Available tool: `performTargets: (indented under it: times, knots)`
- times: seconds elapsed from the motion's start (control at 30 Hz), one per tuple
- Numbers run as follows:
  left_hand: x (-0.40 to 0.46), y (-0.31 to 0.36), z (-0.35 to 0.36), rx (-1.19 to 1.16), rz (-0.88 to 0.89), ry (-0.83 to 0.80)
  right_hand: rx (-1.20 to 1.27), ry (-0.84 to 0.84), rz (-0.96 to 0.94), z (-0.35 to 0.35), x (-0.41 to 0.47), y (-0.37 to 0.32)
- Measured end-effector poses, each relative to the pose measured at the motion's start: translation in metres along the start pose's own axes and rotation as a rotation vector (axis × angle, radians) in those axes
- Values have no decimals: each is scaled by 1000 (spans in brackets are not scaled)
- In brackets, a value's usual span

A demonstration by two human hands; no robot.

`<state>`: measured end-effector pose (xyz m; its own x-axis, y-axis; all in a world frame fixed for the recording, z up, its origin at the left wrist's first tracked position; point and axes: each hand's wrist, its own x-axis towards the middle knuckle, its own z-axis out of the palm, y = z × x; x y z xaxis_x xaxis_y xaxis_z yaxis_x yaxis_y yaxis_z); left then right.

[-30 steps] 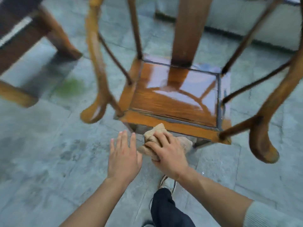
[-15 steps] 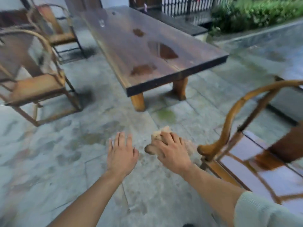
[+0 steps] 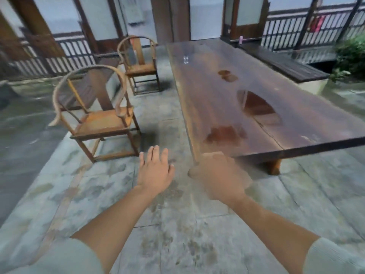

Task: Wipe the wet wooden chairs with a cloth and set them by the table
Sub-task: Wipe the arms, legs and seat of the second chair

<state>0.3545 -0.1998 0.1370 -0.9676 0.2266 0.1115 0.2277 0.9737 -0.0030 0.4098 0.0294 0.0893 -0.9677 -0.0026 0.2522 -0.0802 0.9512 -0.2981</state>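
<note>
A long dark wooden table point(image 3: 276, 123) with wet patches runs from the middle right to the back. Two round-backed wooden chairs stand left of it: the near chair point(image 3: 100, 121) and the far chair point(image 3: 140, 64). My left hand point(image 3: 155, 171) hovers over the stone floor, fingers spread, holding nothing. My right hand point(image 3: 219, 178) is blurred and closed around a tan cloth point(image 3: 194, 173) that shows at its left side, just in front of the table's near corner.
Wet grey stone floor point(image 3: 177, 234) lies all around. A dark low bench point(image 3: 286, 66) runs along the table's right side. A small glass point(image 3: 185, 59) stands on the far tabletop. Railings and wooden doors close the back; plants point(image 3: 351, 54) sit far right.
The view has swung up and left from the wet chair seat to the table and the two other chairs. Both hands stay in front of me, the right still on the cloth.
</note>
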Motion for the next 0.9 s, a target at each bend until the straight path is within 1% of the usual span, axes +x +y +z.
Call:
performTargets:
  times: [0.13,0.27,0.37,0.53,0.63,0.67,0.73,0.77,0.9]
  knots:
    - [71,-37,-24,0,-90,42,35,-17,-103,7,110,-21]
    - [148,-111,-20,14,-229,68,82,-18,-243,45,230,-66]
    - [209,-180,4,28,-325,22,107,-41,-343,90,322,-110]
    - [318,-301,57,-6,-447,-78,127,-80,-449,171,465,-170]
    - [386,-364,82,-43,-516,-150,84,-142,-435,221,555,-197]
    - [400,-372,83,-52,-524,-159,66,-145,-404,228,573,-199]
    - [442,-400,97,-98,-552,-196,64,-172,-335,257,622,-209]
    - [456,-408,104,-135,-558,-211,70,-178,-330,265,634,-211]
    - [553,-463,170,-493,-605,-332,76,-238,-423,352,726,-223]
